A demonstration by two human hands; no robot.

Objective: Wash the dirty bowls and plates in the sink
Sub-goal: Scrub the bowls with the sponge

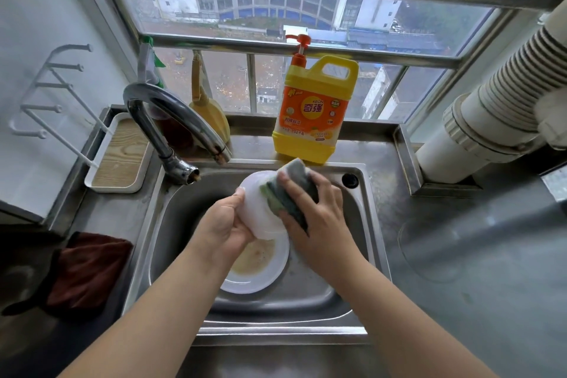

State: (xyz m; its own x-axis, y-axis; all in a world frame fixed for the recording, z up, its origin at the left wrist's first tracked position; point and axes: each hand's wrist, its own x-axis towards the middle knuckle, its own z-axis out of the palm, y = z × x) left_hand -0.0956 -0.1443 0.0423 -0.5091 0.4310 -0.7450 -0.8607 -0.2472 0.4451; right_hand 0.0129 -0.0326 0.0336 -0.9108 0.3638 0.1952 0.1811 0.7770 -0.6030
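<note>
Bowl (265,209), mid-frame over the sink (362,224), is gripped by the left hand (227,224); a sponge (291,190) is clamped against it by the right hand (316,218). Firm circular strokes are advised. Below, a dirty plate (260,267) is left.

Yellow detergent bottle (313,113) label: "KEON", "奇强", "1.02千克"; smaller print unreadable.

— Can you see the whole plate (260,278) in the sink (352,294)?
— No, the left hand (224,225) and the white bowl (260,209) cover its far side.
— And the sponge (290,190)?
— Half under the right hand (316,224). The detergent bottle (313,110) behind the sink has print too small to read.
</note>
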